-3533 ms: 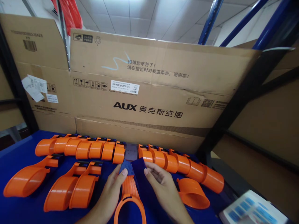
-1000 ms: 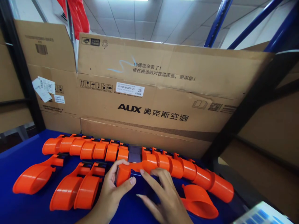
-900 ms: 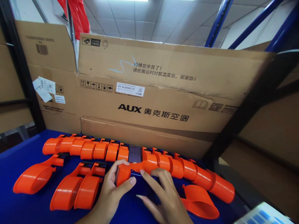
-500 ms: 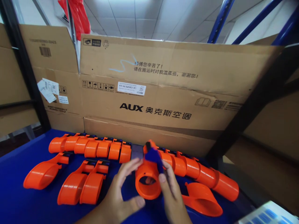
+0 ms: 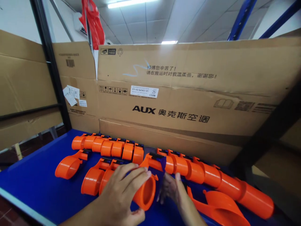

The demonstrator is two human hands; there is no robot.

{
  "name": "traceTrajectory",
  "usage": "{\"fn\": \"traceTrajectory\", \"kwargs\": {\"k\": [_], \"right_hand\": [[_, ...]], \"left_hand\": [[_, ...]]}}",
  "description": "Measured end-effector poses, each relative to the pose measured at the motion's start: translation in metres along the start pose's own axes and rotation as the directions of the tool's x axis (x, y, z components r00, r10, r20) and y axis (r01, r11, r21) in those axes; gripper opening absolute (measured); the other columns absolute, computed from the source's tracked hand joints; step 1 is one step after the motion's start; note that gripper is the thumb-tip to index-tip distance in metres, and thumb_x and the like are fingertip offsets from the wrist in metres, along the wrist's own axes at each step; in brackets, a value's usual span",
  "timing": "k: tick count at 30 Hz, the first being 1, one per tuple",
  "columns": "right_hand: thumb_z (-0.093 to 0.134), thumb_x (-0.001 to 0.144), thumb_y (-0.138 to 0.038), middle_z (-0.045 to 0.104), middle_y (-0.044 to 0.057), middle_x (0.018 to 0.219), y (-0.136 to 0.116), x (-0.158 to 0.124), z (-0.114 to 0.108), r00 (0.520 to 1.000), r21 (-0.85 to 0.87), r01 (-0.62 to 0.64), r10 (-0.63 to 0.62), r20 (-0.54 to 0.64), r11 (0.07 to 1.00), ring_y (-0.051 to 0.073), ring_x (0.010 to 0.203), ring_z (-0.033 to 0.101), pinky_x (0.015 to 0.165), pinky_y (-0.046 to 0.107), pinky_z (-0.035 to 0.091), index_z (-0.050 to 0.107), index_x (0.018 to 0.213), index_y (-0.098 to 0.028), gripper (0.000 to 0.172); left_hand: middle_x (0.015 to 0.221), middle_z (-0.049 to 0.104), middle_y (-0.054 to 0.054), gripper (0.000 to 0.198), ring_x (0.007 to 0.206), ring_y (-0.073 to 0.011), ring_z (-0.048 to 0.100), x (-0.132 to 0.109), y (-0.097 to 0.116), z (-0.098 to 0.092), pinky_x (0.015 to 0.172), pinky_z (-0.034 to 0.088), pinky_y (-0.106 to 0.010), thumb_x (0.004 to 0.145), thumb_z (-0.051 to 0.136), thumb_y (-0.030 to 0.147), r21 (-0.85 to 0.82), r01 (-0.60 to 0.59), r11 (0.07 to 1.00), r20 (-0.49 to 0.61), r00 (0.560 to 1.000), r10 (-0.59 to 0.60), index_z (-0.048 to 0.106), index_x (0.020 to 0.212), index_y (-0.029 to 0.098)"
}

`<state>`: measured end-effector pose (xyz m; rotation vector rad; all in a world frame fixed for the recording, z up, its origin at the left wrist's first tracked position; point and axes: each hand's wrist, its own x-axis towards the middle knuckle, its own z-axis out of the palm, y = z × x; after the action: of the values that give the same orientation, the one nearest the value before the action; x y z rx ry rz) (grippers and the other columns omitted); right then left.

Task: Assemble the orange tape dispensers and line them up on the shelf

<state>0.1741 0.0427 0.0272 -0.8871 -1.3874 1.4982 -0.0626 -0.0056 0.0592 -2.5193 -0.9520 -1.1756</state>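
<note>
My left hand point(image 5: 127, 185) is wrapped round an orange plastic ring-shaped part point(image 5: 148, 193) at the bottom centre, its opening turned to the right. A dark blue piece point(image 5: 161, 164) runs along that part's right side, below a black-topped orange neck. Just to the right, my right hand point(image 5: 172, 188) has its thumb raised and its fingers apart, partly hidden behind the blue piece; nothing shows in it. Two similar orange parts point(image 5: 91, 182) lie left of my left hand, the nearer one partly covered by it. Another orange part point(image 5: 223, 205) lies right of my right hand.
Rows of orange parts point(image 5: 107, 147) line the back of the blue surface point(image 5: 30, 185), continuing on the right point(image 5: 228, 185). A single orange part point(image 5: 68, 166) lies at the left. Behind stands a large cardboard sheet point(image 5: 174, 125), with black frame posts point(image 5: 53, 72) at the sides.
My left hand has closed round the orange part, which has turned from facing me to facing right. My right hand has come off its side. The view has swung left.
</note>
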Motion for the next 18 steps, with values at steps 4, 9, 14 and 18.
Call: {"fn": "traceTrajectory", "kwargs": {"k": [4,9,14,18], "right_hand": [[0.029,0.088,-0.083,0.073,0.01,0.085,-0.018,0.0,-0.013,0.995,0.029,0.097,-0.097,-0.008,0.995,0.023,0.061,0.067,0.053,0.034,0.052,0.067,0.114,-0.022,0.077],[0.026,0.096,-0.072,0.072,0.008,0.084,-0.038,-0.011,-0.019,0.944,0.032,0.272,-0.26,-0.205,0.962,0.021,0.063,0.063,0.054,0.033,0.05,0.067,0.111,-0.025,0.064],[0.025,0.097,-0.07,0.07,0.008,0.079,-0.043,-0.014,-0.019,0.909,0.001,0.311,-0.297,-0.294,0.951,0.021,0.06,0.06,0.052,0.033,0.049,0.069,0.104,-0.022,0.065],[0.028,0.098,-0.068,0.069,0.008,0.078,-0.04,-0.013,-0.019,0.901,-0.002,0.322,-0.307,-0.308,0.947,0.021,0.06,0.06,0.052,0.033,0.049,0.069,0.105,-0.021,0.063]], "left_hand": [[0.152,0.055,-0.009,0.087,0.138,-0.0346,0.045,-0.027,-0.034,-0.06,0.113,0.04,-0.054,0.07,0.07,0.01,0.16,-0.008,0.987,0.102,0.995,-0.009,0.04,0.15,0.024],[0.151,0.056,-0.011,0.073,0.137,-0.0368,0.047,-0.069,-0.089,-0.131,0.11,0.041,-0.056,0.079,0.066,0.011,0.388,0.007,0.921,0.173,0.982,-0.08,0.044,0.147,0.024],[0.142,0.065,-0.007,0.071,0.128,-0.0378,0.057,-0.104,-0.114,-0.149,0.108,0.043,-0.056,0.069,0.061,0.01,0.416,0.133,0.899,0.202,0.951,-0.234,0.058,0.137,0.027],[0.142,0.066,-0.005,0.076,0.128,-0.0367,0.059,-0.11,-0.118,-0.138,0.11,0.04,-0.055,0.065,0.058,0.011,0.39,0.156,0.908,0.283,0.917,-0.279,0.059,0.138,0.029]]}}
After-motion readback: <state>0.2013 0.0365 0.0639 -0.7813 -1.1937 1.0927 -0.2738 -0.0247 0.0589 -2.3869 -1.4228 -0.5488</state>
